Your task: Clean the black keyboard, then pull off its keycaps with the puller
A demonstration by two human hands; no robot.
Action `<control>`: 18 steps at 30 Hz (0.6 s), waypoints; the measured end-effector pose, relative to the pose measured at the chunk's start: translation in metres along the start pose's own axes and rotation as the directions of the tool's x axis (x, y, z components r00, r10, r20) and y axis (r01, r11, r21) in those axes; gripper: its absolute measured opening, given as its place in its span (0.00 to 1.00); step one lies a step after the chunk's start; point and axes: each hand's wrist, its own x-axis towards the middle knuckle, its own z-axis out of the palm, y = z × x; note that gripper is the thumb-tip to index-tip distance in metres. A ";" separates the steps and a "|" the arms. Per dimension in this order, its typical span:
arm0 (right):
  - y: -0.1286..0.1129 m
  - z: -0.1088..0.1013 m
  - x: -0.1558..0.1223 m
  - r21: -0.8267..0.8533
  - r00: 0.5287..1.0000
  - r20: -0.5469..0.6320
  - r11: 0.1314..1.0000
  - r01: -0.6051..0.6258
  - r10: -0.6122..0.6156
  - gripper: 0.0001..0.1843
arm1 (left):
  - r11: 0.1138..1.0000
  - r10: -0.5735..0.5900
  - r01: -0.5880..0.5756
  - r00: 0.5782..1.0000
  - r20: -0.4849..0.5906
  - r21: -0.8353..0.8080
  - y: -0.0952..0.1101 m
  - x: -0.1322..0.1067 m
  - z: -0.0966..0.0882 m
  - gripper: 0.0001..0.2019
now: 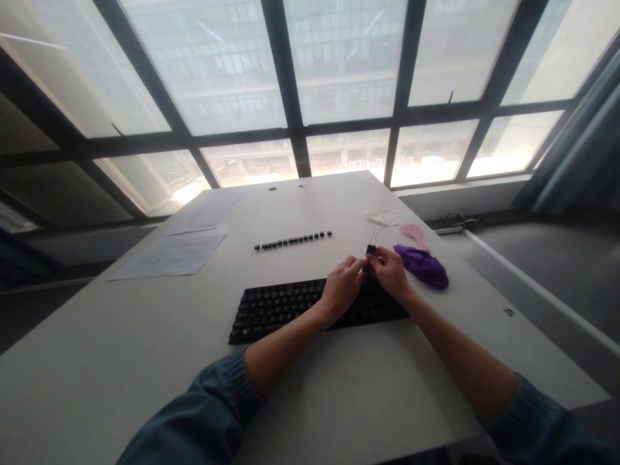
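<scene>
White worktop [145, 361] holds a black keyboard [281, 307], and just over its far edge the left hand [341, 284] and right hand [390, 271] both pinch a small black tool [371, 249], wires pointing away.

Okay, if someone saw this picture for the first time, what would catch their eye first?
Most likely the left hand and right hand, meeting over the far right end of the black keyboard and pinching a small black piece. Next, the neat row of black keycaps on the white table beyond the keyboard, and the purple cloth right of the hands.
</scene>
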 end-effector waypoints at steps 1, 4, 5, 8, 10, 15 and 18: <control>0.000 0.000 0.000 -0.004 1.000 -0.005 1.000 0.001 -0.001 0.12 | 1.000 0.012 -0.012 1.000 -0.004 0.016 0.000 0.000 0.000 0.14; -0.001 0.000 -0.001 -0.030 1.000 -0.004 1.000 0.010 -0.010 0.11 | 0.998 0.031 -0.030 0.999 -0.016 0.046 -0.002 0.001 0.002 0.13; -0.002 0.001 -0.001 -0.042 1.000 -0.004 0.999 0.014 -0.014 0.11 | 0.998 0.031 -0.030 0.999 -0.017 0.047 -0.002 0.001 0.002 0.14; -0.003 0.001 -0.002 -0.069 1.000 -0.011 0.997 0.020 -0.021 0.10 | 0.999 0.023 -0.023 1.000 -0.009 0.029 -0.002 0.001 0.002 0.14; -0.003 0.001 -0.002 -0.074 1.000 -0.013 0.997 0.015 -0.016 0.10 | 1.000 0.017 -0.017 1.000 -0.006 0.007 -0.001 0.001 0.001 0.14; -0.001 -0.001 0.000 -0.132 0.999 -0.033 0.991 0.005 -0.009 0.10 | 0.998 0.008 -0.010 1.000 -0.024 -0.058 0.000 0.001 -0.002 0.12; -0.001 -0.002 0.001 -0.144 0.999 -0.045 0.990 -0.004 -0.003 0.11 | 0.995 0.004 -0.009 0.999 -0.048 -0.098 0.001 0.001 -0.003 0.11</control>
